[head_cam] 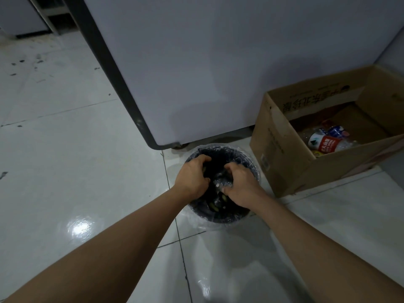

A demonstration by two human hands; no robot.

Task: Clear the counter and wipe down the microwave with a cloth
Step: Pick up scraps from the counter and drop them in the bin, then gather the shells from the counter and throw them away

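A round dark waste bin (251, 161) with a clear plastic liner stands on the tiled floor, holding scraps, some of them yellowish. Both my hands reach down into its mouth. My right hand (240, 182) curls its fingers and thumb round a crumpled piece of clear plastic (218, 183) above the rubbish. My left hand (192, 173) is beside it on the left, its fingers bent down into the dark inside. Whatever the left fingers hold is hidden. No cloth, counter or microwave is in view.
A tall white appliance (196, 73) with a dark edge strip stands right behind the bin. An open cardboard box (279, 154) with crushed plastic bottles (328, 142) sits to the right. Glossy white floor tiles (76, 171) spread out to the left and in front.
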